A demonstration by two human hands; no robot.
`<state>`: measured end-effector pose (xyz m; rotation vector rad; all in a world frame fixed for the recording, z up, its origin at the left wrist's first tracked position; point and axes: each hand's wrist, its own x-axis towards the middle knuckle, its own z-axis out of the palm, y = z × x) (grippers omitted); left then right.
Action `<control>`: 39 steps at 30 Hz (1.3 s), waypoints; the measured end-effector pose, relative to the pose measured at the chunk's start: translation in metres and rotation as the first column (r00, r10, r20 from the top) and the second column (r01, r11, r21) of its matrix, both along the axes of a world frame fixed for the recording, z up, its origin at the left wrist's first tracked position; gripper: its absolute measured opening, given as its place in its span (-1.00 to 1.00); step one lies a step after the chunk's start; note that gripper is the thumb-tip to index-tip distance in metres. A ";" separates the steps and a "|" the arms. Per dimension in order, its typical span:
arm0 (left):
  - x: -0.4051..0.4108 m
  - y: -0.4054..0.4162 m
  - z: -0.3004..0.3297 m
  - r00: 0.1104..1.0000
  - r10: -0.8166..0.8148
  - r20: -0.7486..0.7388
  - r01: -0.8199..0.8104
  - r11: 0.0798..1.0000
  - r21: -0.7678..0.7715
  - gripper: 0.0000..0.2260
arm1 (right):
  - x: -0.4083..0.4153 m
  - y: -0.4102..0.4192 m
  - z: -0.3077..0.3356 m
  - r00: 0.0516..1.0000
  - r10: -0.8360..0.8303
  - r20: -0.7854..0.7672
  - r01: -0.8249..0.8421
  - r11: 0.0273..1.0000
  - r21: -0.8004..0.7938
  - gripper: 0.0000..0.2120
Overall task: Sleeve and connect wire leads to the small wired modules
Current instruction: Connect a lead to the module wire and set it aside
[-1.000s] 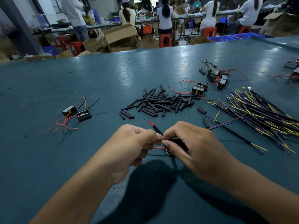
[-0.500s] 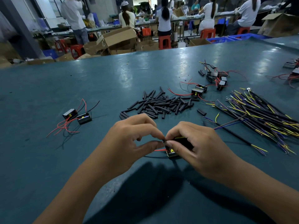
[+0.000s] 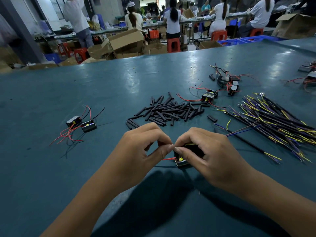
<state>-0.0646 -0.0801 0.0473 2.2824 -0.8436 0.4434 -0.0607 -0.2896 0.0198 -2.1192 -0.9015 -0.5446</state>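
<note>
Near the front edge of the surface (image 3: 51, 168), both hands pinch: right hand (image 3: 205, 156) grips the module (image 3: 182, 162) steady, left hand (image 3: 142, 149) holds its red lead (image 3: 169, 158), probably for sleeving.

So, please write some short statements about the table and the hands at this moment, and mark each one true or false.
1. The right hand holds a module. True.
2. The sleeves are stacked in a box. False: they lie loose in a pile on the table.
3. Two modules with red leads lie to the left of the hands. True.
4. The left hand rests flat on the table. False: its fingers are curled and pinch at a red lead beside the held module.
5. The wire bundle lies left of the sleeves. False: it lies to their right.
</note>
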 end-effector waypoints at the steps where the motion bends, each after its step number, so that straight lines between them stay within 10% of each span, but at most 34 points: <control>1: -0.003 -0.002 0.000 0.996 0.028 -0.090 -0.033 0.998 -0.053 -0.90 | 0.000 0.001 0.000 1.000 -0.004 0.009 0.004 1.000 -0.010 -0.95; 6: -0.015 -0.015 -0.003 0.725 0.069 -0.685 -0.369 0.879 -0.302 -0.81 | -0.002 0.003 -0.001 0.998 -0.004 0.065 0.011 0.994 -0.109 -0.97; 12: -0.015 -0.015 0.002 0.419 -0.248 -0.874 -0.454 0.776 -0.438 -0.82 | -0.001 0.003 0.001 0.997 0.003 0.078 0.007 0.991 -0.136 -0.93; 16: -0.012 -0.008 0.003 0.703 -0.059 -0.709 -0.314 0.868 -0.384 -0.80 | 0.003 -0.002 0.002 1.000 -0.026 0.008 0.026 0.999 -0.030 -0.95; 20: -0.004 0.005 0.003 0.985 0.106 -0.135 -0.130 0.973 -0.188 -0.93 | 0.005 -0.006 0.002 0.999 -0.029 -0.046 0.030 0.999 0.027 -0.96; 29: 0.005 0.004 -0.009 0.943 -0.027 0.332 -0.004 0.996 0.091 -0.88 | 0.002 -0.006 0.006 0.998 0.009 -0.059 -0.009 1.000 0.001 -0.96; 39: 0.005 0.003 -0.005 0.921 -0.076 0.381 0.013 0.986 0.165 -0.80 | 0.000 -0.004 0.006 1.000 0.026 0.004 -0.026 1.000 -0.010 -0.95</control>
